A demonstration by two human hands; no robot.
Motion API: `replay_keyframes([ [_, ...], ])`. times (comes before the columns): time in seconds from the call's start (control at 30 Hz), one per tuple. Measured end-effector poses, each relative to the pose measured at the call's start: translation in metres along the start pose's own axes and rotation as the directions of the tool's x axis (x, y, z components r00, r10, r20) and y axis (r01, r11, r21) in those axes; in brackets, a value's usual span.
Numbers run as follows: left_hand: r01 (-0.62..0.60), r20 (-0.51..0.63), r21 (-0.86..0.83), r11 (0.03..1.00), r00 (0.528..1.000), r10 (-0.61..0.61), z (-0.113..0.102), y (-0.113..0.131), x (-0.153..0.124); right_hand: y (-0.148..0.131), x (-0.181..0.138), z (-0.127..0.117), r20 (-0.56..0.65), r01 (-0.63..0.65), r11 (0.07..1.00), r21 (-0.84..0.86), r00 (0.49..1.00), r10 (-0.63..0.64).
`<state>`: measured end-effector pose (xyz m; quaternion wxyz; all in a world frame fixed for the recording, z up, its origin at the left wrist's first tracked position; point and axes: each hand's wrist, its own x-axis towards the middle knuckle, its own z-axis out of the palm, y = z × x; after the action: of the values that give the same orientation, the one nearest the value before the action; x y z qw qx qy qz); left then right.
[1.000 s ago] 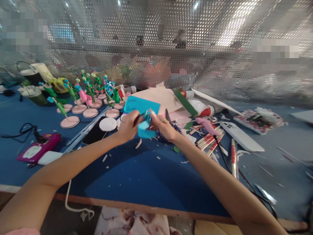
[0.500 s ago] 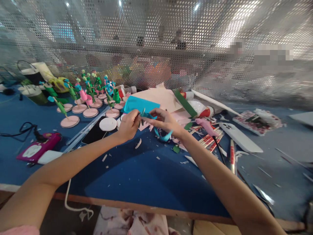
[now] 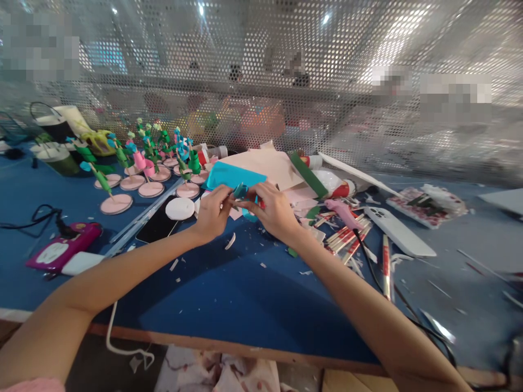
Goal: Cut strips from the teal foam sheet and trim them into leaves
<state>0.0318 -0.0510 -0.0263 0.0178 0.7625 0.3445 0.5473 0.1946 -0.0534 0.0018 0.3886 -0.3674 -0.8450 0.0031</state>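
Note:
In the middle of the view, my left hand (image 3: 213, 213) and my right hand (image 3: 274, 211) meet over the table, fingers pinched. Between their fingertips is a blue paper strip (image 3: 240, 190), curled into a small roll. A loose tail of it hangs below my right fingers. A thin dark piece shows under the left fingertips, too small to make out. Just behind the hands lies a blue paper sheet (image 3: 235, 175). Left of them stand several paper flowers (image 3: 100, 179) with green stems on round pink bases (image 3: 116, 204).
A white disc (image 3: 180, 208) rests on a black phone (image 3: 153, 231). To the right are a pink glue gun (image 3: 343, 213), several red-and-white sticks (image 3: 347, 239) and a white phone (image 3: 400, 231). A purple device (image 3: 65, 247) sits left. Perforated metal mesh (image 3: 261, 103) rises behind.
My right hand has drawn in closer to my left and turned, fingers now more curled. The blue strip's hanging loop is shorter and closer, and the roll at the fingertips looks fuller.

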Motion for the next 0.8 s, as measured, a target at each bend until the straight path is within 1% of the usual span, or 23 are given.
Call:
replay_keyframes([
  [0.13, -0.109, 0.002, 0.025, 0.994, 0.994, 0.109, 0.000, -0.002, -0.001, 0.004, 0.001, -0.001, -0.012, 0.017, 0.999, -0.038, 1.000, -0.017],
  [0.27, -0.165, -0.017, 0.036, 0.986, 0.986, 0.166, 0.002, -0.007, -0.003, 0.009, 0.002, -0.006, -0.007, 0.067, 0.995, -0.068, 0.998, -0.067],
  [0.4, -0.227, 0.001, -0.011, 0.974, 0.974, 0.227, 0.003, -0.010, -0.004, 0.012, 0.003, -0.010, 0.034, 0.142, 0.990, -0.004, 0.989, -0.142],
  [0.47, -0.239, 0.013, -0.057, 0.969, 0.971, 0.240, 0.003, -0.011, -0.003, 0.012, 0.003, -0.012, 0.050, 0.137, 0.990, 0.033, 0.989, -0.138],
  [0.53, -0.221, 0.027, -0.126, 0.967, 0.974, 0.226, 0.004, -0.011, -0.003, 0.011, 0.002, -0.014, 0.053, 0.093, 0.995, 0.046, 0.994, -0.096],
  [0.63, -0.155, 0.048, -0.258, 0.954, 0.984, 0.173, 0.007, -0.012, -0.003, 0.006, 0.002, -0.016, 0.057, -0.002, 1.000, 0.027, 0.998, 0.000],
  [0.73, -0.056, 0.078, -0.346, 0.937, 0.993, 0.088, 0.010, -0.013, -0.005, 0.001, 0.002, -0.017, 0.052, -0.123, 0.991, -0.054, 0.991, 0.126],
  [0.8, 0.000, 0.100, -0.360, 0.933, 0.994, 0.038, 0.010, -0.012, -0.006, 0.000, 0.002, -0.017, 0.020, -0.202, 0.970, -0.133, 0.978, 0.207],
])
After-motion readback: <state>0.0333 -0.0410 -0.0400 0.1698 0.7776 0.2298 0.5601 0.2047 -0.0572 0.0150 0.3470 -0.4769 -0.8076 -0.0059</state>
